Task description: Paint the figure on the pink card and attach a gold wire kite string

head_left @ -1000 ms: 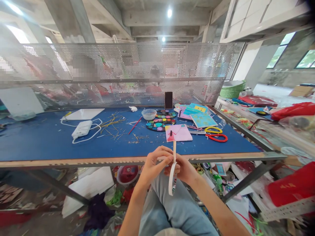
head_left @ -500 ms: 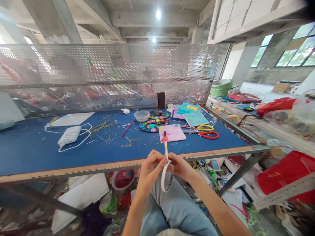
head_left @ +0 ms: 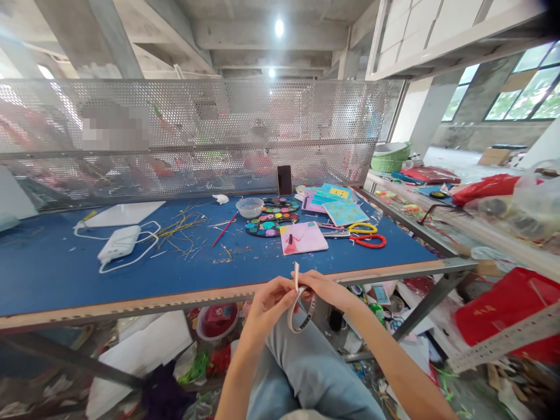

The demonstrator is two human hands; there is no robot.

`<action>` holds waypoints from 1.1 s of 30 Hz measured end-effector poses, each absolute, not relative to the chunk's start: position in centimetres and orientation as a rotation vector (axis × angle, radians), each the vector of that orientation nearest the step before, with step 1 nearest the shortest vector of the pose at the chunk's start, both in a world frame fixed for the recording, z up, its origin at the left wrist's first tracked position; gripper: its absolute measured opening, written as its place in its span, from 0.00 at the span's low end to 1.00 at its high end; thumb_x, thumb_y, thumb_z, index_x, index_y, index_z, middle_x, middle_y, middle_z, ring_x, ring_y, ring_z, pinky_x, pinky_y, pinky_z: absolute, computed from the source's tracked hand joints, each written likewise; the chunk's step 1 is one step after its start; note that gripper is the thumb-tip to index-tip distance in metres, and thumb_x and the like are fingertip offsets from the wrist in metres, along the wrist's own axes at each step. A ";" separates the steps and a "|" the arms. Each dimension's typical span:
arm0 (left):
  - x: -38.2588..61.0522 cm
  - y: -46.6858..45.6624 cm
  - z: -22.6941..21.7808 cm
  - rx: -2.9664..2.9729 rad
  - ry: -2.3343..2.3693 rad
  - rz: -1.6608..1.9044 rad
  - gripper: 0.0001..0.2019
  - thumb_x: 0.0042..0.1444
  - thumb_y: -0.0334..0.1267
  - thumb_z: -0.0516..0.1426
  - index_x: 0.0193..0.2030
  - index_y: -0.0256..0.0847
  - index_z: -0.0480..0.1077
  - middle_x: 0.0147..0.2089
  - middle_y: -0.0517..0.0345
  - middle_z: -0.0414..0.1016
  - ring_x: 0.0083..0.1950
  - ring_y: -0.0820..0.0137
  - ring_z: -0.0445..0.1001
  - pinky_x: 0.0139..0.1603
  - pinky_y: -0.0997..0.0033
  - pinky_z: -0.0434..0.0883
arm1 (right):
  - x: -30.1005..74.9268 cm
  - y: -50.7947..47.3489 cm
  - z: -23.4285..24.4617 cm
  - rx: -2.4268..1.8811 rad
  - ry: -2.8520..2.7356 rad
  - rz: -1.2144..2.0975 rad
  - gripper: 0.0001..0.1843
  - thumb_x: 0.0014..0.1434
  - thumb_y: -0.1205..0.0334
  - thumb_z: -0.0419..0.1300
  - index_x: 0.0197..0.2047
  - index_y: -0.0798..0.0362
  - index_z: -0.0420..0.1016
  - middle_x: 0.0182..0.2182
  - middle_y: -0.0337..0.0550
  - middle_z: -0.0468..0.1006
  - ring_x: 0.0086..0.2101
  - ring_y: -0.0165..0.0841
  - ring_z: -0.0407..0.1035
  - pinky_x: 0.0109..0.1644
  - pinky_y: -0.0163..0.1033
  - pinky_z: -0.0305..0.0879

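Left hand point(head_left: 272, 304) pinched shut on white strip point(head_left: 296, 321), curled into loop; right hand point(head_left: 326, 286) nearly closed on same spot, seemingly pinching overlap so loop holds — loop sits over denim lap point(head_left: 301, 379), just off blue table edge point(head_left: 175, 300).

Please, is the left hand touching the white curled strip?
Touching. The head view shows the left hand pinching the white curled strip near its upright end, between thumb and fingers.

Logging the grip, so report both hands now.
Left hand: closed, pinching the white strip loop.
Right hand: closed, holding the same loop.
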State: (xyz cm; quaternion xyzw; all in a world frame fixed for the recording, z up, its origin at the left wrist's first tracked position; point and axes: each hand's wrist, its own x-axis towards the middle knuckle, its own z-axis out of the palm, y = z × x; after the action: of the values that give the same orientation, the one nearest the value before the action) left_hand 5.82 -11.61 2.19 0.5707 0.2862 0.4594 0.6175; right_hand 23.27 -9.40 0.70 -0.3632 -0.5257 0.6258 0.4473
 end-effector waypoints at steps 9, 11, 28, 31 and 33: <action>5.7 -11.5 1.7 1.233 0.640 0.990 0.17 0.56 0.52 0.63 0.39 0.41 0.69 0.30 0.57 0.77 0.26 0.69 0.77 0.30 0.72 0.73 | 22.1 -9.3 1.3 -0.989 -1.569 1.435 0.30 0.62 0.33 0.52 0.24 0.51 0.65 0.19 0.33 0.64 0.25 0.30 0.59 0.35 0.38 0.56; 5.8 -11.5 1.4 1.216 0.639 0.981 0.17 0.56 0.52 0.64 0.39 0.41 0.68 0.30 0.56 0.78 0.26 0.69 0.77 0.30 0.71 0.73 | 21.9 -9.3 0.9 -1.030 -1.636 1.228 0.28 0.64 0.37 0.52 0.24 0.51 0.63 0.20 0.33 0.62 0.26 0.30 0.56 0.35 0.37 0.53; 3.6 -9.9 1.8 1.016 0.654 1.376 0.12 0.54 0.43 0.64 0.34 0.40 0.67 0.22 0.64 0.70 0.21 0.77 0.68 0.24 0.79 0.64 | 42.0 -5.0 4.3 -2.056 -2.046 -0.220 0.19 0.62 0.70 0.51 0.52 0.58 0.76 0.49 0.60 0.78 0.51 0.48 0.70 0.53 0.48 0.64; 3.8 -9.6 1.8 0.965 0.636 1.375 0.13 0.52 0.43 0.65 0.32 0.40 0.66 0.21 0.65 0.68 0.20 0.77 0.66 0.23 0.79 0.63 | 44.3 -4.0 4.2 -2.034 -2.191 -0.098 0.21 0.60 0.68 0.57 0.57 0.56 0.74 0.54 0.56 0.77 0.52 0.44 0.72 0.53 0.44 0.66; 4.1 -9.6 1.7 0.944 0.638 1.362 0.14 0.52 0.44 0.65 0.31 0.40 0.66 0.21 0.66 0.67 0.20 0.77 0.66 0.22 0.79 0.63 | 44.8 -3.2 4.1 -2.017 -2.263 -0.031 0.21 0.59 0.68 0.57 0.56 0.56 0.74 0.55 0.55 0.77 0.52 0.42 0.73 0.52 0.41 0.66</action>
State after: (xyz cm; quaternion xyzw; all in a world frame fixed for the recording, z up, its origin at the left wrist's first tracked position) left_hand 4.14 -9.57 1.71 0.4125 0.2789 0.5950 0.6309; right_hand 44.80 -3.17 4.08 -0.6644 -0.7453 -0.0104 0.0551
